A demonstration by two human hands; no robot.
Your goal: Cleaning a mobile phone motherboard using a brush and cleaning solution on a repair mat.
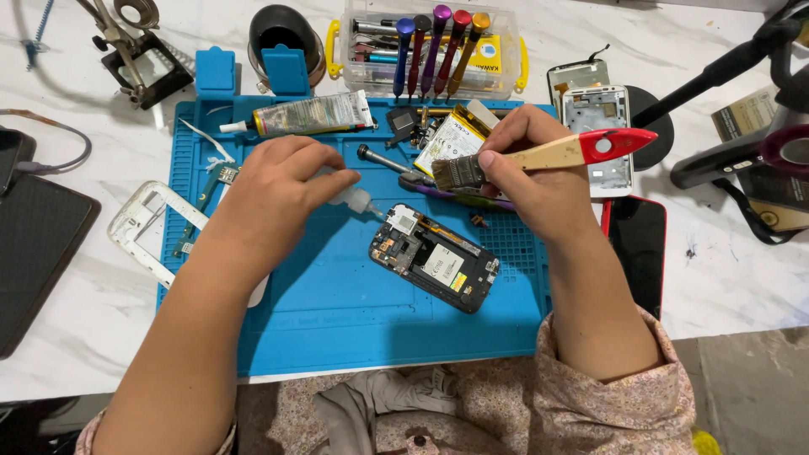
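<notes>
opened phone (434, 261) lying flat near the middle of the blue work mat (337, 312), back cover off, circuit board and shielding facing up. long axis running diagonally, one end toward the upper left, the other toward the lower right; which end is the top, hard to say for certain. probably set there to keep the innards within easy reach of both hands.

left hand (274, 190) wrapped around a small clear squeeze bottle (354, 200), fingers clamped on its body, nozzle aimed right and slightly down toward the phone's upper-left end, just short of touching. seemingly tilted that way to let liquid fall on the board.

right hand (527, 181) gripping a flat brush (539, 157) by its pale wooden handle with a red end, bristles pointing left, held just above and beyond the phone, ready over the same end.

hands apart, the phone between and below them.

elsewhere: glue tube (308, 114) at the mat's top edge, box of coloured screwdrivers (434, 50) behind, white phone frame (152, 227) off the mat's left side.
</notes>
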